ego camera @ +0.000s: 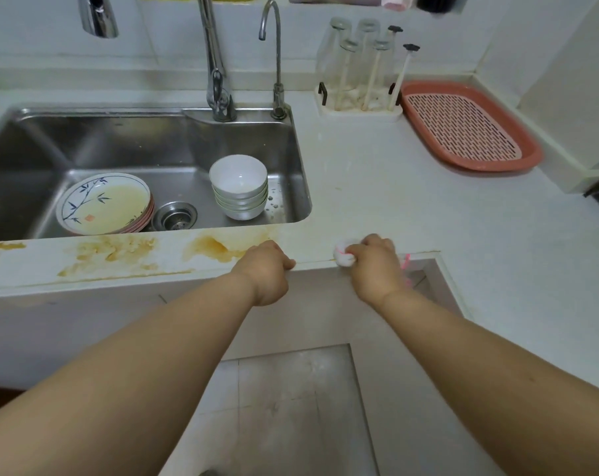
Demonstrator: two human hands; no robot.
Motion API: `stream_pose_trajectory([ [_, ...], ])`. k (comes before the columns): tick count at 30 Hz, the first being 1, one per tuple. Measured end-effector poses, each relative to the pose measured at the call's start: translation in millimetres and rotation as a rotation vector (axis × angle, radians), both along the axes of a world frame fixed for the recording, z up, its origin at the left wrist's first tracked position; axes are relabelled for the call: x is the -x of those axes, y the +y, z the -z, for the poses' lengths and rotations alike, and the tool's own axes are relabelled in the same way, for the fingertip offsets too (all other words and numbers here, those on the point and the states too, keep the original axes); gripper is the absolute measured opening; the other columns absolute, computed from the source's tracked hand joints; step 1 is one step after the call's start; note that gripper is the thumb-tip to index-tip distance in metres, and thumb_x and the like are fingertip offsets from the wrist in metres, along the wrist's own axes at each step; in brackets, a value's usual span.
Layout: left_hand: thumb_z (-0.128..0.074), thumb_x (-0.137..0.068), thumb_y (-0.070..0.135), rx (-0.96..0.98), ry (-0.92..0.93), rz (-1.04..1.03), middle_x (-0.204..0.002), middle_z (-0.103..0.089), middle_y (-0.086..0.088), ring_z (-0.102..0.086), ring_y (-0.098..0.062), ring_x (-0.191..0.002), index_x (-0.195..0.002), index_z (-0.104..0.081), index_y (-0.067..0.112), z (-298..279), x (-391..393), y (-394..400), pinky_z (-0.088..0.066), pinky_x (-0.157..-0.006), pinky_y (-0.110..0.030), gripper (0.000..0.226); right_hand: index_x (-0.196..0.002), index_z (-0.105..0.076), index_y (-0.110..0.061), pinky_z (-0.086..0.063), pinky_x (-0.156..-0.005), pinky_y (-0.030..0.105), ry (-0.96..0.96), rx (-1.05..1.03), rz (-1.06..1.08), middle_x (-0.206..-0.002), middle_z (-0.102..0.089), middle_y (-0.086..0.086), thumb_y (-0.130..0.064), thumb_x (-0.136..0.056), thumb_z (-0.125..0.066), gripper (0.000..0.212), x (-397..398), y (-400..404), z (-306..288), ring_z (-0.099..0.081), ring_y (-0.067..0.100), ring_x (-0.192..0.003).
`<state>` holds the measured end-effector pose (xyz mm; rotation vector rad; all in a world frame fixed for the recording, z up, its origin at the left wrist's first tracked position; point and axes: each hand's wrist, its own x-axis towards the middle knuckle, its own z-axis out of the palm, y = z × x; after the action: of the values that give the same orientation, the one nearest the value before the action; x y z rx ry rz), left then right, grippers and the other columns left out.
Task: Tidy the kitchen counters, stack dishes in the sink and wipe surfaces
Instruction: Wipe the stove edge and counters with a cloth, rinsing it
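Far off to the left of both hands, down in the steel sink [33,139], sits a stack of plates [104,204] — the top one painted with blue bamboo and smeared yellow, with pink rims beneath it; how many lie under it I cannot tell. Beside them is the drain strainer [174,216], then a stack of white bowls [239,187], four or five by their rims. Behind the sink stand two taps: the tall mixer [215,63] and a thin gooseneck [274,56].

On the front lip of the white bench [377,187], just left of the left hand's fingers, spread yellow-brown stains [112,250] in several patches, the nearest touching the knuckles.

The left hand [265,269] rests on the bench edge, its fingers curled over the lip and holding nothing else. Just beside it, to the right, the right hand [373,266] has its fingers bunched tight round a white cloth [344,254] with pink trim, pressed to the same edge — a pink strand hangs out past the hand's far side.

Well beyond the right fingers, at the back of the bench, a white rack [360,109] carries four upturned glass bottles [346,60] on its pegs, with two pegs bare. Right of it lies one pink slotted tray [463,127].
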<state>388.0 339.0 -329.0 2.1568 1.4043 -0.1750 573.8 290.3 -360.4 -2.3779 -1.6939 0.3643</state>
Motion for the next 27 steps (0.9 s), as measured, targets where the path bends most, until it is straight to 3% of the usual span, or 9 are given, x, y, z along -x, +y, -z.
stream_pose_trajectory([
  [3,-0.046,-0.088,0.006,-0.002,-0.001,-0.008,-0.135,-0.042,-0.002,-0.042,-0.023,-0.128,-0.134,-0.054,0.022,-0.3,-1.0,0.5,-0.033,-0.110,-0.029,0.049,-0.118,-0.065,-0.019,-0.034,-0.102,0.036,0.058,-0.019,-0.157,-0.122,-0.049,0.009,-0.006,-0.078,-0.062,0.042,48.6,6.9,4.9,-0.035,0.031,-0.125],
  [6,-0.046,-0.088,0.006,0.003,0.007,-0.011,-0.136,-0.041,0.000,-0.041,-0.022,-0.129,-0.135,-0.053,0.022,0.3,-0.6,-1.2,-0.033,-0.110,-0.029,0.049,-0.121,-0.063,-0.022,-0.037,-0.102,0.041,0.015,0.026,-0.228,-0.123,-0.051,0.009,-0.006,-0.064,-0.075,0.060,26.1,-1.1,2.3,-0.037,0.033,-0.124],
  [8,-0.045,-0.089,0.006,0.006,0.007,-0.011,-0.137,-0.040,0.001,-0.039,-0.021,-0.130,-0.136,-0.051,0.022,0.6,-0.3,-1.9,-0.032,-0.112,-0.030,0.050,-0.117,-0.065,-0.022,-0.037,-0.101,0.045,-0.043,0.049,-0.125,-0.120,-0.052,0.011,-0.005,-0.070,-0.068,0.050,-13.2,-10.1,-2.9,-0.039,0.034,-0.120],
  [10,-0.045,-0.089,0.006,0.007,0.001,-0.010,-0.137,-0.039,0.001,-0.038,-0.021,-0.130,-0.137,-0.050,0.022,1.7,0.3,-2.3,-0.031,-0.112,-0.031,0.051,-0.113,-0.065,-0.018,-0.038,-0.097,0.039,-0.126,0.077,-0.033,-0.117,-0.052,0.013,-0.004,-0.079,-0.055,0.038,-42.4,-19.3,-7.3,-0.041,0.033,-0.117],
  [14,-0.046,-0.088,0.006,0.004,-0.002,-0.001,-0.137,-0.038,0.000,-0.036,-0.022,-0.131,-0.138,-0.049,0.022,3.4,0.7,-2.1,-0.031,-0.112,-0.031,0.052,-0.089,-0.064,-0.017,-0.033,-0.105,0.045,-0.050,0.044,-0.037,-0.112,-0.052,0.010,0.001,-0.074,-0.051,0.027,-2.9,-7.0,-4.6,-0.039,0.033,-0.122],
  [16,-0.046,-0.088,0.006,0.002,-0.008,-0.006,-0.137,-0.039,-0.001,-0.037,-0.023,-0.131,-0.138,-0.049,0.022,4.1,0.8,-1.1,-0.031,-0.112,-0.031,0.052,-0.104,-0.065,-0.018,-0.025,-0.111,0.050,0.005,0.052,-0.130,-0.122,-0.050,0.009,-0.002,-0.077,-0.057,0.032,36.8,5.8,1.3,-0.031,0.032,-0.131],
  [19,-0.047,-0.087,0.007,-0.002,0.004,-0.003,-0.136,-0.039,-0.001,-0.038,-0.022,-0.130,-0.137,-0.049,0.023,3.8,0.9,-1.3,-0.031,-0.111,-0.031,0.052,-0.120,-0.061,-0.017,-0.031,-0.107,0.040,-0.038,0.072,-0.276,-0.127,-0.049,0.010,-0.012,-0.066,-0.080,0.058,45.8,7.5,-0.9,-0.035,0.033,-0.129],
  [24,-0.045,-0.087,0.005,0.001,-0.008,0.002,-0.137,-0.038,0.001,-0.036,-0.021,-0.131,-0.138,-0.049,0.023,4.6,2.7,-1.7,-0.031,-0.113,-0.032,0.054,-0.112,-0.065,-0.015,-0.038,-0.099,0.040,-0.176,0.129,-0.060,-0.117,-0.054,0.015,-0.004,-0.078,-0.055,0.037,-37.0,-15.7,-13.2,-0.045,0.032,-0.118],
  [27,-0.045,-0.087,0.005,-0.003,-0.005,0.011,-0.137,-0.038,0.001,-0.036,-0.022,-0.131,-0.138,-0.048,0.023,4.8,2.1,-1.8,-0.031,-0.112,-0.032,0.055,-0.115,-0.063,-0.014,-0.037,-0.101,0.035,-0.138,0.081,-0.034,-0.122,-0.051,0.013,-0.005,-0.084,-0.049,0.035,-12.4,-8.2,-7.6,-0.043,0.030,-0.121],
])
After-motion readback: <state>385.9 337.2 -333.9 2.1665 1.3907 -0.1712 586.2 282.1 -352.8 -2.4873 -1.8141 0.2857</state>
